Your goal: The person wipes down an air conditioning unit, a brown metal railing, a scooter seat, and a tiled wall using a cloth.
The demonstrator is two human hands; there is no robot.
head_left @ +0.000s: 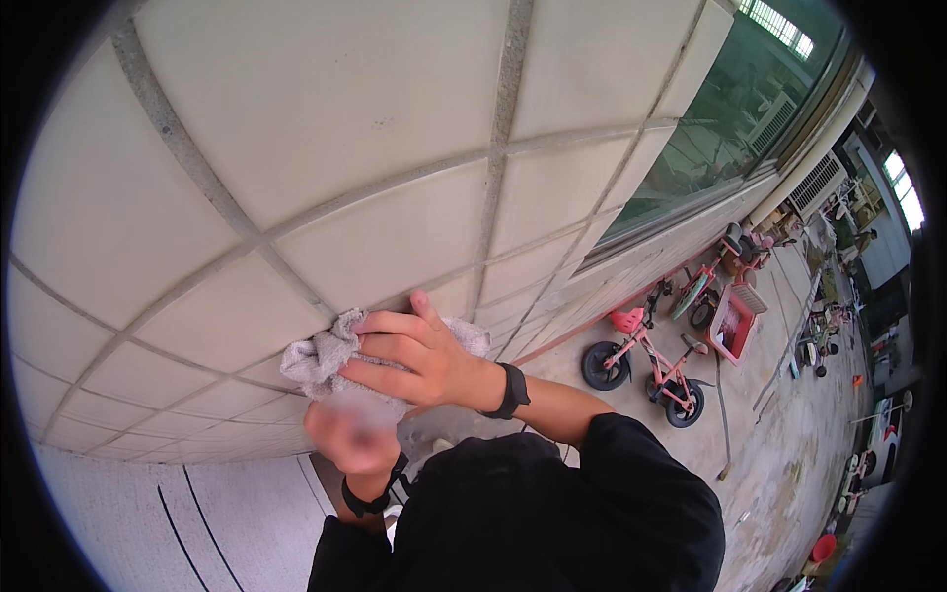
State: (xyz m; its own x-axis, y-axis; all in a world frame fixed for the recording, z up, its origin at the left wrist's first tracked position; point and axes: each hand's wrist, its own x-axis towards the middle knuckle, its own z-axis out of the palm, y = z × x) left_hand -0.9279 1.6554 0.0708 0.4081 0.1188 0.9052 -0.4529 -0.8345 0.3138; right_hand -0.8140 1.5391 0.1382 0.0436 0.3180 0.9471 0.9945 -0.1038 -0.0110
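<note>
A crumpled, pale greyish cloth (330, 357) is pressed against the beige tiled wall (380, 232). My right hand (422, 360) lies over the cloth, its fingers bent across the folds and its thumb raised toward the tiles. Part of the cloth sticks out past the far side of this hand. Just below, my left hand (350, 434) is close against the cloth's lower edge. Blur smears its fingers, so their grip is unclear. Dark bands circle both wrists.
A pink child's bike (651, 363) stands on the concrete floor (764, 439) to the right, near a pink basket (738, 321) and another small bike (698, 291). A window (720, 128) is set in the wall at upper right. A red basin (824, 548) sits at lower right.
</note>
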